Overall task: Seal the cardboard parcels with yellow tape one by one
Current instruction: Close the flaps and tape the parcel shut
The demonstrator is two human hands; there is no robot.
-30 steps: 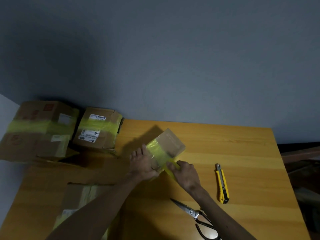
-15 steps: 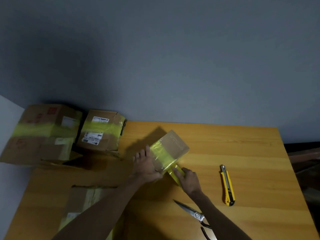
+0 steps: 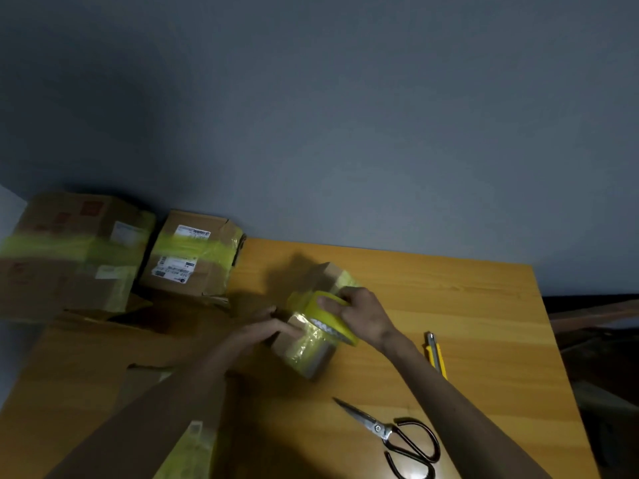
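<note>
Smooth wood table (image 3: 466, 305); matt cardboard box (image 3: 330, 271); glossy plastic tape roll (image 3: 313, 305); shiny metal scissors (image 3: 380, 428) at five o'clock.

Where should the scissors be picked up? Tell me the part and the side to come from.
Take the scissors by the black handle loops, coming in from the near right of the table. They lie flat and closed with the blade tips pointing away to the far left, so the loops are likely the nearest and safest part to grip.
</note>
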